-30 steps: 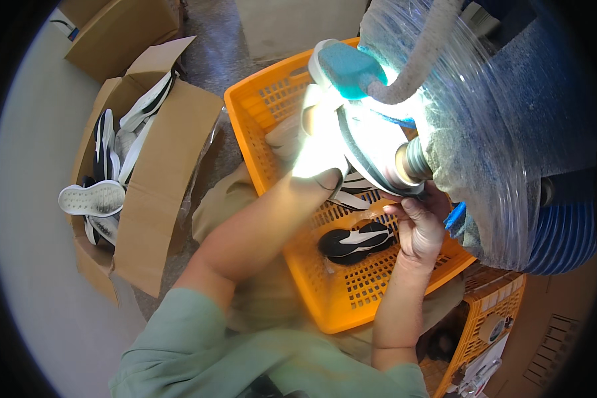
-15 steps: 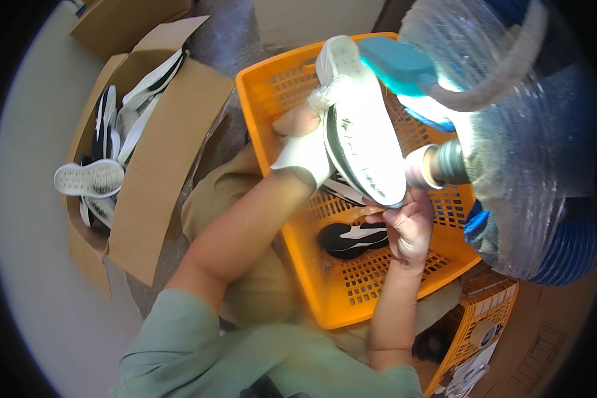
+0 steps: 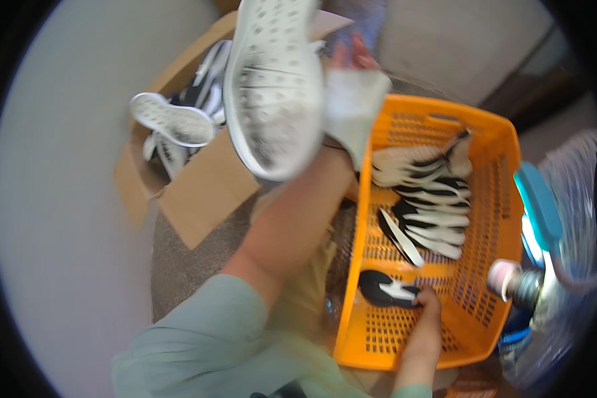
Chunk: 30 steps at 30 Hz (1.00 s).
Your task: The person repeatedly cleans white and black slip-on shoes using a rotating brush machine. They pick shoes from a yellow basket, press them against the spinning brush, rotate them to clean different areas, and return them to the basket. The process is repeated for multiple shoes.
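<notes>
Left grip (image 3: 351, 93) lifts white sole (image 3: 275, 86); right grip (image 3: 428, 318) touches black insole (image 3: 385, 290).

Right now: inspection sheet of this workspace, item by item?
Surface: grey floor.
Job's things: white shoe sole raised in left hand; black-and-white shoe piece in orange basket, under right hand.
Clutter: row of more pieces in basket; cardboard box with shoes.
Grippers: left shut on sole; right grip unclear.
Cables: nothing seen.
Surroundings: clear plastic sheet, lamp-like device at right.
</notes>
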Tool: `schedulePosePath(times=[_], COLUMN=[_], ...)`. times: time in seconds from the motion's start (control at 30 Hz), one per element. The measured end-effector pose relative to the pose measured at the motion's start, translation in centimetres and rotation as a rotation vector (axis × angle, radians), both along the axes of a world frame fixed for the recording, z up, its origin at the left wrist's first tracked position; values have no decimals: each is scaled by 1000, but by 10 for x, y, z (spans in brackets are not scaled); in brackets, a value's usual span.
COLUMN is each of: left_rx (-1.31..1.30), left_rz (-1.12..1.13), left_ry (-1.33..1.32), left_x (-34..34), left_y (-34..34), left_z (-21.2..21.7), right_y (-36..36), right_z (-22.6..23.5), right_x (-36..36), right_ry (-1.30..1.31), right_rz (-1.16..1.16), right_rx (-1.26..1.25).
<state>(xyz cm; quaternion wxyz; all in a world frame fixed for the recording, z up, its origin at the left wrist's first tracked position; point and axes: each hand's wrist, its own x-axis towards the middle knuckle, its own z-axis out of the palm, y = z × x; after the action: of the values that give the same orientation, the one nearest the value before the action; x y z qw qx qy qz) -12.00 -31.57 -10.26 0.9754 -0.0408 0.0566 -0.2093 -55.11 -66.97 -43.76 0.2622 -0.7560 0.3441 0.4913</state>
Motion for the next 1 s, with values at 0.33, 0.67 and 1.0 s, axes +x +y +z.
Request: schedulePosePath(times=[0.33,0.67,1.0], left_rx=[343,1560,779], left_rz=[-401,-598,-890], left_ry=[123,-863,-710], left_x=[-65,-172,-147], left_y=[-120,-127,-164], left_z=[-40,-127,-156], right_y=[24,61,235], right_z=[16,217,341], right_x=[7,84,1], right_ry=[210,-358,-1627], right_rz=[421,152,-35], right_rx=[-31,42,-292])
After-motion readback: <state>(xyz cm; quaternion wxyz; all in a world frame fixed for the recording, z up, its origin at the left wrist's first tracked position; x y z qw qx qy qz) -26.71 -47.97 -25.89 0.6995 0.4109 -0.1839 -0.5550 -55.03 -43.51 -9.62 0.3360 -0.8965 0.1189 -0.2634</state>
